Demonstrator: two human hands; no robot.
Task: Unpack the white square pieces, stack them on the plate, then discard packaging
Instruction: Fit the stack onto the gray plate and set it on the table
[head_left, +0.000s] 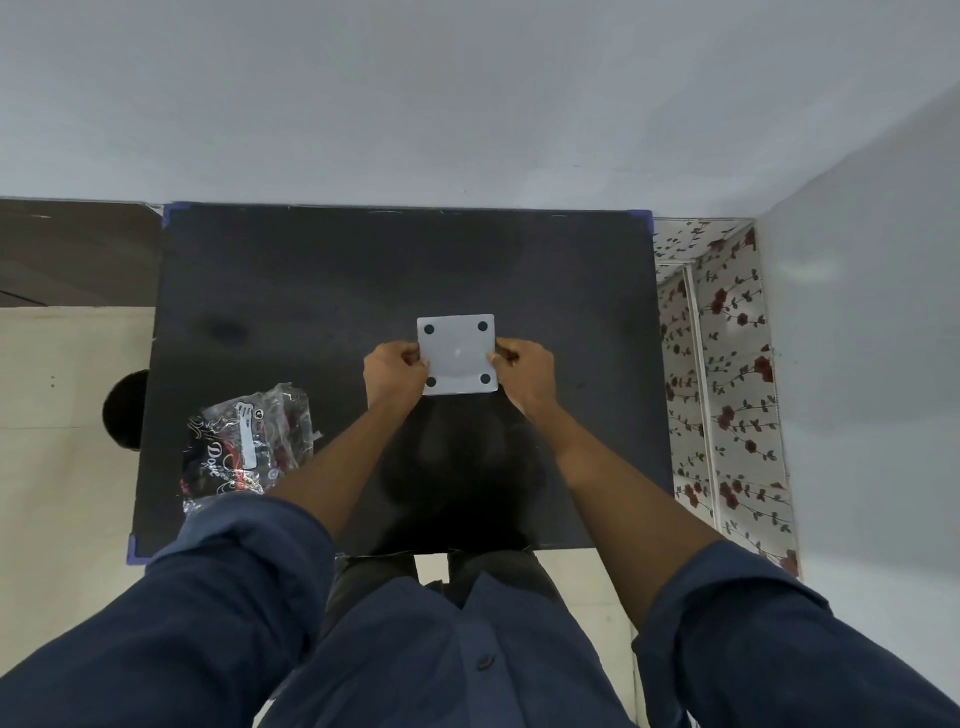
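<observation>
1. Lower left of the frame: the crumpled wrapper (248, 441) lies on the black counter (322, 280), near its left edge, well apart from both hands; a dark round thing at the frame's left edge may be a bin, hard to tell
2. Centre: the left hand (396, 375) pinches the left edge of the white square piece (457, 354), fingers closed on it
3. Just right: the right hand (523, 373) pinches the opposite edge likewise
4. Judged step: stacking or squaring the pieces; no separate plate is distinguishable
5. Next likely calls for letting go, then reaching left for the wrapper
</observation>
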